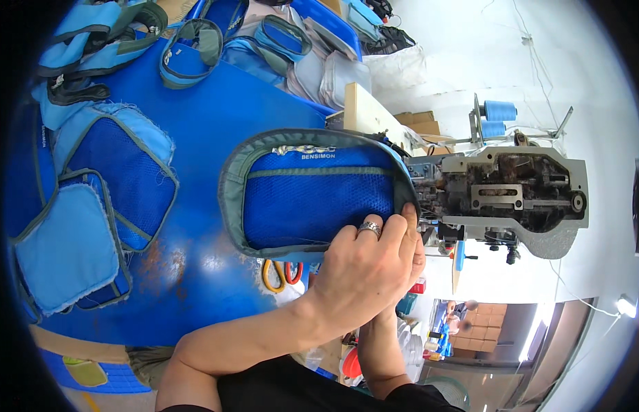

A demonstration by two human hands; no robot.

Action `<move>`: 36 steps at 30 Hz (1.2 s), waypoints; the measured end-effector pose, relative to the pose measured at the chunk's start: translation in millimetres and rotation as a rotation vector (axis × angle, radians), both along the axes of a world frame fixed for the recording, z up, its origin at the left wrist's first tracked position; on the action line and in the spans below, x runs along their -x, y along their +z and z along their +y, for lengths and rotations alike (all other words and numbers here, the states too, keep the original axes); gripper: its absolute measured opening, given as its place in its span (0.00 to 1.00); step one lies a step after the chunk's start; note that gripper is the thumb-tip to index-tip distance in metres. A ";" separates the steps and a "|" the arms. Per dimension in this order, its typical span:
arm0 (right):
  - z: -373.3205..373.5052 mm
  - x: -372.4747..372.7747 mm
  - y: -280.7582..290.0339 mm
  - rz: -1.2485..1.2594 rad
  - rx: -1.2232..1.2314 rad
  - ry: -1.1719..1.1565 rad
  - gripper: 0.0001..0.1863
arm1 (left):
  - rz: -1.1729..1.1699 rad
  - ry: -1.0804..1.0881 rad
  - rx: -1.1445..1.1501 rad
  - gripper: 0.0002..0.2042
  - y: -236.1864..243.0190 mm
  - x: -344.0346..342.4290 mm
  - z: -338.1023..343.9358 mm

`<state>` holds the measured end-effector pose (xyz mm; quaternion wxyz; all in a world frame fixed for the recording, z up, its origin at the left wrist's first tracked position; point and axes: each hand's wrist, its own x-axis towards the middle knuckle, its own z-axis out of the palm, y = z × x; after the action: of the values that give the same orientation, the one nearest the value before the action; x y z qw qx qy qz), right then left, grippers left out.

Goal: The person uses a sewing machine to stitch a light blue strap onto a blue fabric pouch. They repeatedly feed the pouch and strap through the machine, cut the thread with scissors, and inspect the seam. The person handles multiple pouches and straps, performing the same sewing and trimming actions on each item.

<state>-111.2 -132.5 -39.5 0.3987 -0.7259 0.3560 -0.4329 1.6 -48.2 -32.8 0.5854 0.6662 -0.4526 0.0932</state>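
by the right edge of the table (203, 127), the left grip (364, 264) pinches a blue pouch (319, 201); right grip (381, 319) mostly hidden, cannot tell.

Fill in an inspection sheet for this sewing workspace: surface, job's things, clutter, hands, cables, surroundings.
Surface: blue table, with brown worn patches.
Job's things: blue mesh pouch with a grey-green rim, beside the sewing machine.
Clutter: stacked blue fabric pieces at left; looped fabric strips at the far side; scissor handles by the pouch.
Hands: left hand holds the pouch's edge; right hand mostly hidden behind it, grip unclear.
Cables: thin cords hang against the white wall.
Surroundings: blue thread spools, cardboard boxes, lit lamp.
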 end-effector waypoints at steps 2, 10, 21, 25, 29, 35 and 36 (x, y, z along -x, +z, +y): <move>1.2 -0.5 0.6 -0.038 -0.023 0.029 0.03 | 0.013 0.007 0.010 0.21 -0.8 1.9 -2.0; 8.6 -4.7 12.2 -0.132 -0.160 0.121 0.07 | 0.808 -0.500 0.215 0.27 -7.3 -19.4 3.9; 20.5 -14.0 14.9 -0.107 -0.240 0.019 0.02 | 0.428 -0.318 0.144 0.29 -11.6 -9.5 -3.3; 14.0 -5.2 9.2 -0.056 -0.223 0.129 0.05 | 0.354 -0.281 0.107 0.30 -13.0 -11.8 -6.2; 17.0 -6.9 6.9 -0.046 -0.214 0.065 0.05 | 0.213 -0.190 0.063 0.28 -15.2 -10.3 -9.9; 21.3 -9.6 -1.1 -0.041 -0.199 0.019 0.05 | 0.166 -0.126 0.113 0.25 -18.6 -1.9 -18.4; 20.8 -11.2 -0.8 -0.041 -0.198 0.015 0.05 | 0.165 -0.134 0.113 0.25 -19.4 -2.1 -17.7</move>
<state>-99.9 -111.7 -40.3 0.4788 -0.6765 0.3833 -0.4075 3.6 -65.8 -52.2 0.6621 0.6057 -0.4405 0.0239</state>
